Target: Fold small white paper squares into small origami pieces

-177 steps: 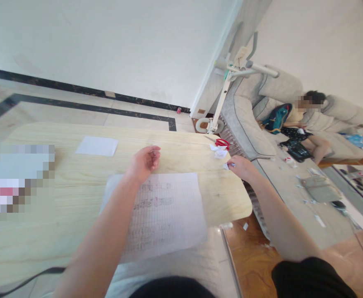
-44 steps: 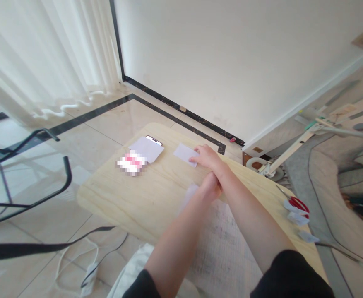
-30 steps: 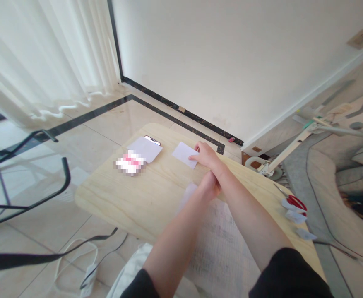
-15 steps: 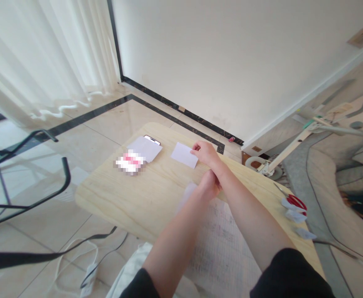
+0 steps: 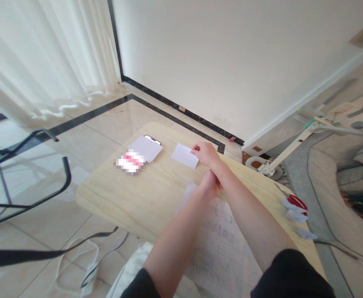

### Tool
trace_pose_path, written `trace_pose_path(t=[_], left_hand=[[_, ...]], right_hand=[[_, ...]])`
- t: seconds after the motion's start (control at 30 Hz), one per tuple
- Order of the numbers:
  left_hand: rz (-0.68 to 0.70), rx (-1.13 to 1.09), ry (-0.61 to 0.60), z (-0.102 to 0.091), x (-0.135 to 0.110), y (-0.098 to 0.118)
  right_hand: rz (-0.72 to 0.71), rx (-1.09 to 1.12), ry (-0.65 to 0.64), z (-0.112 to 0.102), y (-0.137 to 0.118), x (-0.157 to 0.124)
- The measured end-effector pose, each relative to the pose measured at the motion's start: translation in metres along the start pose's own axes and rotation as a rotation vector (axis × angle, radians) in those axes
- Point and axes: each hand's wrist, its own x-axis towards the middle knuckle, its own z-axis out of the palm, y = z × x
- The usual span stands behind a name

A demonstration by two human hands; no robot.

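Observation:
A small white sheet of paper (image 5: 183,155) lies on the wooden table (image 5: 119,207). At its right edge my right hand (image 5: 207,153) is closed, with thumb and finger pinching the corner. My left hand (image 5: 210,185) is tucked against the underside of my right wrist, its fingers curled and partly hidden by the right forearm. Whatever it may hold does not show. Below both arms lies a large printed sheet (image 5: 221,248), with a pale translucent piece (image 5: 187,194) beside my left forearm.
Farther left are another white sheet (image 5: 145,147), a phone (image 5: 152,140) partly under it, and a blurred-out item (image 5: 130,162). Red-handled scissors (image 5: 296,201) and crumpled paper scraps (image 5: 296,214) sit at the table's right edge. A power strip (image 5: 89,279) lies on the floor.

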Motion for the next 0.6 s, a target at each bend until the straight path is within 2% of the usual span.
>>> trace_pose_path(t=[0.33,0.6], left_hand=[[0.04,0.031,-0.021,-0.0002,0.0002,-0.001],[0.078,0.09,0.01,0.0022,-0.0018,0.0004]], right_hand=[[0.034,-0.034,0.009,0.0012,0.0009,0.0001],[0.058,-0.044,0.001,0.003,0.0006,0.0003]])
